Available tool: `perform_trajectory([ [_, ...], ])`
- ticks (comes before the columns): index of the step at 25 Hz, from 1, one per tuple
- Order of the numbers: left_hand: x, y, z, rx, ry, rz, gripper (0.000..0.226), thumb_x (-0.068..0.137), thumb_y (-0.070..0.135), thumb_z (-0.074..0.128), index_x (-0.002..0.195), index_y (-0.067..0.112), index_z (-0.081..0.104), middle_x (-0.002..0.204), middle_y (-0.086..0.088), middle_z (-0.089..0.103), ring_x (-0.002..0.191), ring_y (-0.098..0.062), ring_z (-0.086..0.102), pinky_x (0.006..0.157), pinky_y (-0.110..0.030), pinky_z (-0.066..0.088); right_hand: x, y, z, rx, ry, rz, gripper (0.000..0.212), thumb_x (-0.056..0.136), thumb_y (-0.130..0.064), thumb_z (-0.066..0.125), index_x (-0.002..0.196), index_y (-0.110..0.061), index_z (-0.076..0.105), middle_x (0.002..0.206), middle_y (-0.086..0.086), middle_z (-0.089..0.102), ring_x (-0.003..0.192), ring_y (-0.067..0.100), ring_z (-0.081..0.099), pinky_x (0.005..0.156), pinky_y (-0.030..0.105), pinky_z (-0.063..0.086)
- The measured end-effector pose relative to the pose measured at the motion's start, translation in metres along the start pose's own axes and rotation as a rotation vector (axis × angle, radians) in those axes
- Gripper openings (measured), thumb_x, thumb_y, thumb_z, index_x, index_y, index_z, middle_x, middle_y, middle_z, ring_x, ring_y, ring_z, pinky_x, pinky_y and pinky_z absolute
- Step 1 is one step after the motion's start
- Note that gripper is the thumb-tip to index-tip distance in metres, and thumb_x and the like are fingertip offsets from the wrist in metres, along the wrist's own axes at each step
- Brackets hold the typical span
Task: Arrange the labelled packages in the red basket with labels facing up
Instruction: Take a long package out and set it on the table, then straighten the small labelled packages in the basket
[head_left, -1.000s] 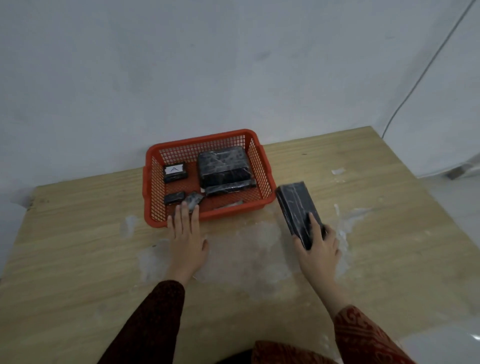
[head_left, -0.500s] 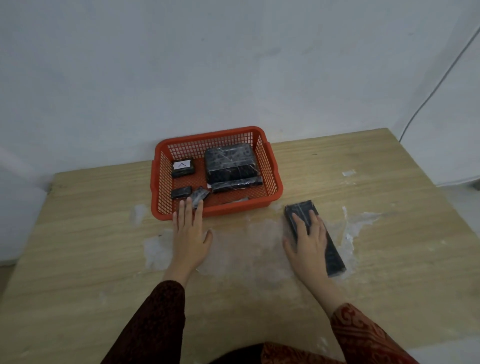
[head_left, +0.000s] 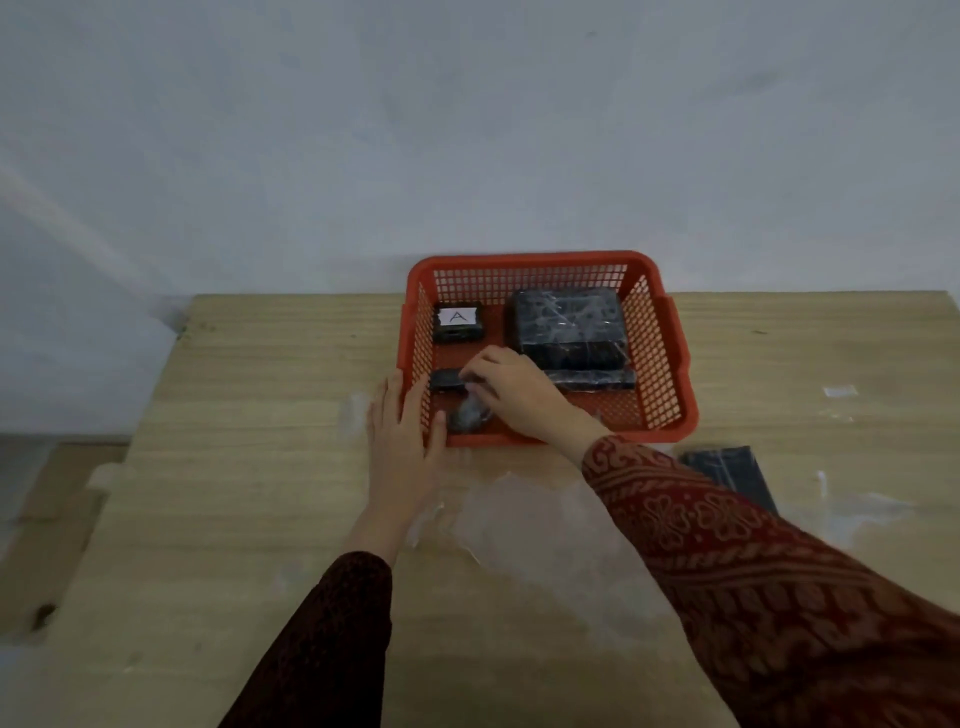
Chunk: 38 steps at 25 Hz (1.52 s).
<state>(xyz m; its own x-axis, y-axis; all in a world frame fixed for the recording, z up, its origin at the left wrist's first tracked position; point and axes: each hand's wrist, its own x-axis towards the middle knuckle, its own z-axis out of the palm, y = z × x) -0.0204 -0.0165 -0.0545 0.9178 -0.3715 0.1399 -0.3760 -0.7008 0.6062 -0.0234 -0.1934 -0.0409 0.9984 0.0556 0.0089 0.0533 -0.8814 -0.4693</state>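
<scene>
Left hand (head_left: 402, 439) flat, fingers spread, braced vs front-left corner of red basket (head_left: 670, 332) on worktop (head_left: 249, 415). Right hand (head_left: 511, 387) inside, fingers curled over small shiny wrapped package (head_left: 467, 415) at front-left; pinch not clearly visible. Prob light, stiff, slick film, so better taken by short edges & turned label up.

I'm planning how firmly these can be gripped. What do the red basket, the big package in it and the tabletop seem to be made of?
Red basket: looks like rigid moulded plastic, with lattice walls and a smooth, thick rim.
Big package: dark, apparently wrapped in glossy clear film, shown by creases and pale glints; the contents are hidden.
Tabletop: pale wood or wood-look laminate, matte, with straight grain lines and whitish smears.
</scene>
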Motion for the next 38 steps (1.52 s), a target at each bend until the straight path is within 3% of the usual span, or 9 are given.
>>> perform_trajectory([
  [4, 0.046, -0.004, 0.007, -0.055, 0.043, -0.037, 0.052, 0.098, 0.027, 0.042, 0.146, 0.010, 0.031, 0.151, -0.020, 0.030, 0.139, -0.033, 0.028, 0.113, -0.051, 0.029, 0.050, 0.007, 0.024, -0.145, -0.186, 0.072, 0.035, 0.085, -0.028, 0.065, 0.114, -0.011, 0.055, 0.112, 0.013, 0.053, 0.102, 0.033, 0.053, 0.081, 0.043, 0.045],
  [8, 0.061, -0.016, 0.019, -0.188, 0.011, -0.040, 0.059, 0.096, 0.025, 0.046, 0.150, 0.016, 0.022, 0.146, -0.011, 0.038, 0.130, -0.024, 0.042, 0.105, -0.044, 0.042, 0.076, 0.016, 0.034, -0.010, -0.220, 0.219, 0.043, 0.077, -0.023, 0.074, 0.109, -0.009, 0.049, 0.112, 0.014, 0.052, 0.100, 0.035, 0.055, 0.079, 0.044, 0.050],
  [12, 0.058, -0.022, 0.023, -0.305, 0.062, -0.052, 0.058, 0.096, 0.022, 0.046, 0.149, 0.026, 0.024, 0.132, 0.001, 0.048, 0.109, 0.005, 0.044, 0.092, -0.005, 0.038, 0.088, 0.029, 0.023, -0.006, -0.250, 0.152, 0.030, 0.086, -0.018, 0.064, 0.112, -0.005, 0.056, 0.113, 0.017, 0.058, 0.103, 0.033, 0.057, 0.087, 0.042, 0.049],
  [14, 0.058, -0.023, 0.025, -0.331, 0.071, -0.062, 0.056, 0.096, 0.020, 0.046, 0.149, 0.026, 0.026, 0.130, 0.001, 0.050, 0.103, 0.013, 0.043, 0.085, 0.003, 0.034, 0.088, 0.038, 0.014, 0.084, -0.217, 0.181, 0.024, 0.090, -0.013, 0.060, 0.111, -0.002, 0.059, 0.111, 0.019, 0.064, 0.102, 0.031, 0.060, 0.088, 0.042, 0.050],
  [17, 0.058, -0.023, 0.025, -0.372, 0.063, -0.072, 0.055, 0.097, 0.019, 0.046, 0.149, 0.025, 0.027, 0.131, 0.000, 0.049, 0.107, 0.021, 0.040, 0.084, 0.004, 0.033, 0.088, 0.042, 0.009, 0.171, -0.167, 0.251, 0.020, 0.090, -0.011, 0.061, 0.107, -0.001, 0.059, 0.105, 0.019, 0.066, 0.097, 0.029, 0.062, 0.081, 0.034, 0.051],
  [23, 0.057, -0.021, 0.022, -0.397, 0.067, -0.083, 0.056, 0.096, 0.019, 0.046, 0.149, 0.026, 0.027, 0.130, 0.000, 0.051, 0.108, 0.012, 0.045, 0.087, 0.002, 0.033, 0.092, 0.037, 0.022, 0.080, -0.029, 0.292, 0.023, 0.089, -0.011, 0.061, 0.110, -0.002, 0.061, 0.113, 0.020, 0.062, 0.105, 0.032, 0.058, 0.089, 0.041, 0.048],
  [30, 0.056, -0.019, 0.021, -0.412, 0.068, -0.095, 0.056, 0.096, 0.019, 0.046, 0.148, 0.026, 0.028, 0.131, 0.000, 0.051, 0.110, 0.002, 0.047, 0.089, 0.000, 0.033, 0.089, 0.027, 0.011, -0.154, 0.034, 0.155, 0.023, 0.085, -0.017, 0.064, 0.102, -0.005, 0.055, 0.108, 0.014, 0.053, 0.088, 0.035, 0.059, 0.065, 0.038, 0.048],
  [34, 0.056, -0.019, 0.022, -0.395, 0.078, -0.089, 0.056, 0.095, 0.018, 0.047, 0.148, 0.025, 0.029, 0.126, 0.002, 0.051, 0.103, 0.007, 0.044, 0.084, 0.004, 0.032, 0.057, 0.022, 0.003, -0.181, -0.323, -0.100, 0.050, 0.066, -0.036, 0.080, 0.100, -0.016, 0.050, 0.102, 0.000, 0.052, 0.090, 0.014, 0.047, 0.068, 0.030, 0.041],
  [38, 0.056, -0.019, 0.022, -0.381, 0.079, -0.094, 0.056, 0.095, 0.018, 0.047, 0.148, 0.026, 0.029, 0.124, 0.001, 0.052, 0.098, 0.011, 0.042, 0.082, 0.005, 0.031, 0.032, 0.032, 0.007, -0.252, -0.497, -0.072, 0.047, 0.071, -0.021, 0.078, 0.105, -0.014, 0.046, 0.109, 0.004, 0.053, 0.096, 0.019, 0.050, 0.077, 0.036, 0.047],
])
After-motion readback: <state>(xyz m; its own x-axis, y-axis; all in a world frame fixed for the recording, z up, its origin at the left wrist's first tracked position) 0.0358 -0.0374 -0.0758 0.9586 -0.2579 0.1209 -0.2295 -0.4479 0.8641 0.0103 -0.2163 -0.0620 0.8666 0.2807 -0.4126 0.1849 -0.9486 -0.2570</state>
